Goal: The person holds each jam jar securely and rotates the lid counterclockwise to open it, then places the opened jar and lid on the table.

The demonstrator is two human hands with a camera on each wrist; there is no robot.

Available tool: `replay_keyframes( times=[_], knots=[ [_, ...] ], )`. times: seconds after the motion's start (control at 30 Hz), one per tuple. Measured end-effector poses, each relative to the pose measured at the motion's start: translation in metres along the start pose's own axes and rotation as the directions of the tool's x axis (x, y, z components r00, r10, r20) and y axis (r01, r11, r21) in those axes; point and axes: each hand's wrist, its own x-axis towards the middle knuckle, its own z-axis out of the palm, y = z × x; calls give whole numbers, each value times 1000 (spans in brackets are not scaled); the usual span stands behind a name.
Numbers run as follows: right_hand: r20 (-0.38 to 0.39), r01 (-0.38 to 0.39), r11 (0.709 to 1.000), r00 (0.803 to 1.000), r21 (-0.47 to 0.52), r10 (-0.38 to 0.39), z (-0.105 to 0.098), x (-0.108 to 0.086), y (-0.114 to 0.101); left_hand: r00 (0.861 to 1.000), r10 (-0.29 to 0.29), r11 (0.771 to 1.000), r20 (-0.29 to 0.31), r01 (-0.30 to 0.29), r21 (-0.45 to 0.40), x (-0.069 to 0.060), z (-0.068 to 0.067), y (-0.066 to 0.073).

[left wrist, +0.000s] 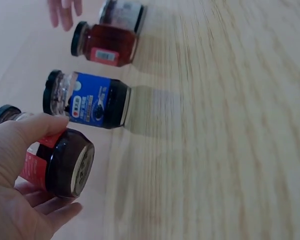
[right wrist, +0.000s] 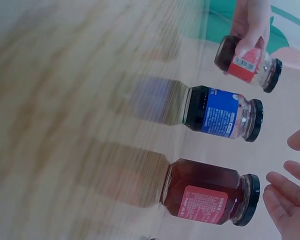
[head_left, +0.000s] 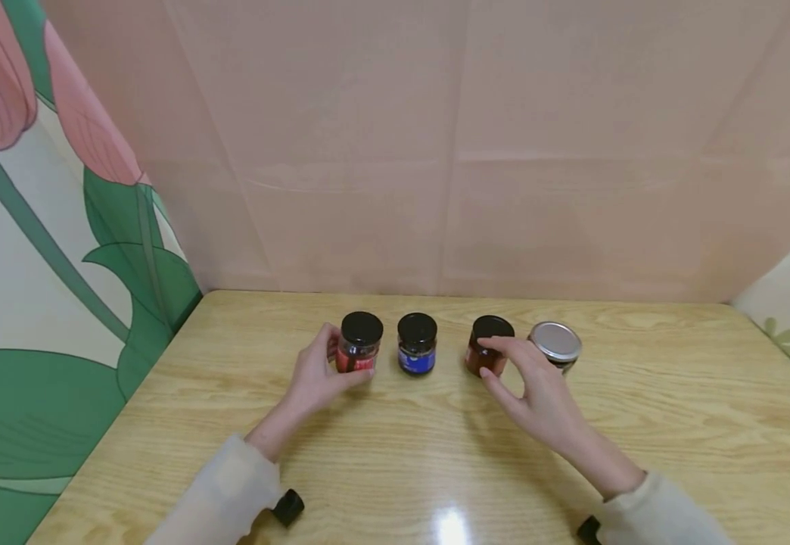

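Holding the red jar, the left grip curls thumb and fingers round its side; its dark contents sit below a band of clear glass and a black lid. Toward its 3 o'clock stand, in a row, the blue jar, dark inside with clear glass near the lid; the brown jar, filled with translucent red-brown stuff; and the silver jar, its contents too hidden to tell. The right grip, thumb and fingers wide apart, hovers at the brown jar's 4 o'clock. Near the row's 12 o'clock runs the far edge of the bench; open wood lies toward 6 o'clock, between the sleeves. Right fingers overlap the brown jar in the head view, yet the right wrist view shows a narrow gap before its lid. The left wrist view shows the red jar's underside, tilted and off the bench.
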Motion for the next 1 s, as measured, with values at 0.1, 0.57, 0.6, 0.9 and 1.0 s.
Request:
replay_keyframes(
  times=[0.1,0.57,0.6,0.9,1.0],
  knots=[
    [2,2,1000,1000,0,-2,0,0,-1,1000,12,1000,10,-12,4,-3,0,3],
    [15,35,998,999,58,-36,2,0,-8,988,76,997,137,-78,7,-18,5,19],
    [18,33,997,999,64,-34,2,0,-8,986,89,996,144,-91,9,-19,5,20],
    [92,-92,991,992,96,83,7,-1,-16,953,189,981,239,-191,-16,-25,14,30],
    [142,-167,977,979,131,148,8,-2,-19,948,205,978,243,-205,-26,-26,19,33]
  ],
)
